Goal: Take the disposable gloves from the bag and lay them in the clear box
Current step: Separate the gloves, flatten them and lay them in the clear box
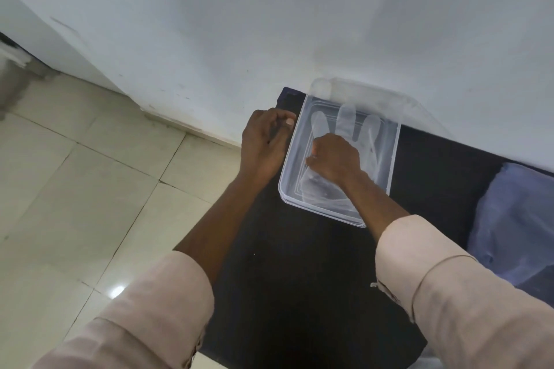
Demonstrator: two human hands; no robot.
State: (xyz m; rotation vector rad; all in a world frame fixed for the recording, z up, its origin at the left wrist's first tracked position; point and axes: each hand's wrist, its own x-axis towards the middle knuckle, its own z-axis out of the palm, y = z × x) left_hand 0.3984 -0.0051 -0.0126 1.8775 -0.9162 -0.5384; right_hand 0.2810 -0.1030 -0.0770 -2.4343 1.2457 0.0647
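Two hands work at a clear box (386, 165) on a black bench (299, 263) set against a white wall (299, 9). The right hand (334, 159) is inside the box, fingers curled in a closed grip on a clear glove (347, 120) that lies flat on the box floor, its fingers spread toward the wall. The left hand (263, 141) sits just outside the box's left wall, fingers curled, thumb tip beside the rim (whether its grip holds the rim cannot be told). The box lid (374, 96), also clear, leans behind the box against the wall. At the right edge of the bench lies a bluish bag (515, 225), crumpled, well apart from the box. Both forearms show rolled-up beige sleeves (449, 293). Pale floor tiles (75, 174) stretch to the left of the bench.
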